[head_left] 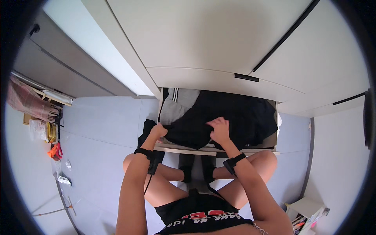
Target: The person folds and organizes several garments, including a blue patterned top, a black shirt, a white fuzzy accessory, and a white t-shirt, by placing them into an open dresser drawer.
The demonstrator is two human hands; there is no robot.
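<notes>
A pulled-out drawer [184, 149] of a pale wardrobe lies in front of my bent legs, filled with folded clothes. Black garment [239, 113] cloth covers most of it. At the back left is a grey garment [178, 109] with black-and-white stripes. My left hand [158, 131] is closed at the drawer's left side, gripping the edge of the black garment; its fingertips are partly hidden. Over the middle of the black cloth, my right hand [220, 129] rests with its fingers apart, holding nothing. Dark cloth [146, 131] shows outside the drawer, beside my left hand.
Tall wardrobe doors [203, 35] rise behind the drawer. Along the left wall are red-handled scissors [58, 150], a plaid cloth [29, 98] and plastic wrappers [62, 178] on the floor. A small white shelf [307, 207] stands at the lower right.
</notes>
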